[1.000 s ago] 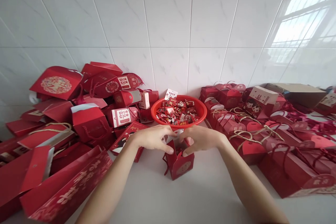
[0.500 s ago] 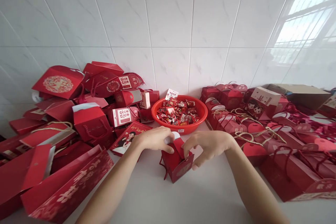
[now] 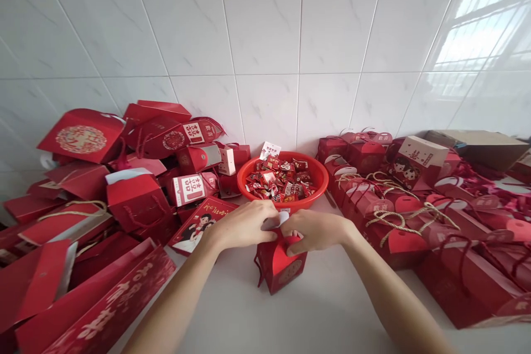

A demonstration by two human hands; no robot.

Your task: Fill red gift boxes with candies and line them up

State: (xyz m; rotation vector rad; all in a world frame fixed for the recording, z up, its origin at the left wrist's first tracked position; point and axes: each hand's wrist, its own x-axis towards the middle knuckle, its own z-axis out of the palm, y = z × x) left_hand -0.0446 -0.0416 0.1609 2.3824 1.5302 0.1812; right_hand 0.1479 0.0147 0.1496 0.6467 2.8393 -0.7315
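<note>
A small red gift box (image 3: 282, 268) with a round gold emblem stands on the white table in front of me. Its top flaps are folded up between my two hands. At the upper left of the box, my left hand (image 3: 249, 224) pinches a flap, the thumb lying along the edge. My right hand (image 3: 313, 229) grips the right flap near the top, thumb in front and fingers curled behind. A red cord hangs at the box's left side. Just behind my hands sits a red plastic basin (image 3: 324, 177) with wrapped candies (image 3: 286, 174) in it.
Red gift boxes (image 3: 136, 199) lie heaped on the left, several gaping. A flat printed red box (image 3: 199, 227) rests by my left forearm. Rows of folded boxes with cord handles (image 3: 398, 221) stand on the right. A brown carton (image 3: 477, 146) is behind them, against the tiled wall (image 3: 269, 22).
My right hand has moved the right flap up and inward, so the top now stands raised between both hands. My left hand stays at the left flap. The view has shifted slightly.
</note>
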